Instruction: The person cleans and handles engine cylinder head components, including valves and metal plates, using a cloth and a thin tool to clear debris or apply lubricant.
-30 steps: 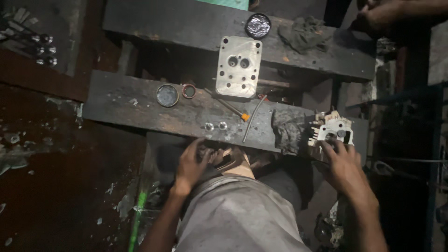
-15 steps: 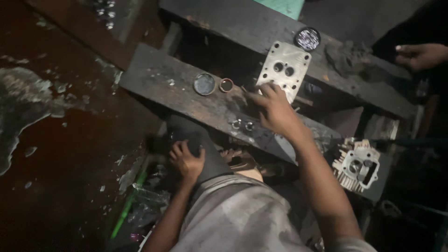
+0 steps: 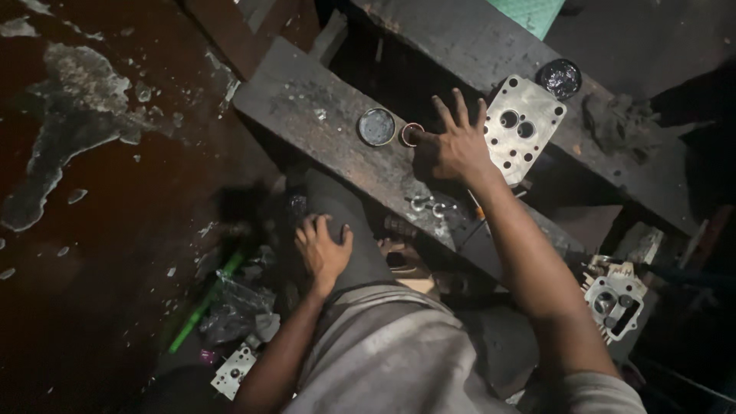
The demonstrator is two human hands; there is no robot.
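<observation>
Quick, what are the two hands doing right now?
Left hand: open, resting flat on the knee, holding nothing.
Right hand: open, fingers spread, a fingertip at the small ring on the plank; holding nothing.

The scene is dimly lit, with deep shadow at the right edge and lower left. Glare is caught on the metal plate [image 3: 523,129] upper right; edges are slightly blurred.

A dim workshop is seen from above. The dark reddish floor [image 3: 92,253] is marked with pale, flaking patches [image 3: 69,146]. Two grimy, dark wooden planks [image 3: 322,107] are laid diagonally as a low bench, and the right side is lost in shadow.
</observation>
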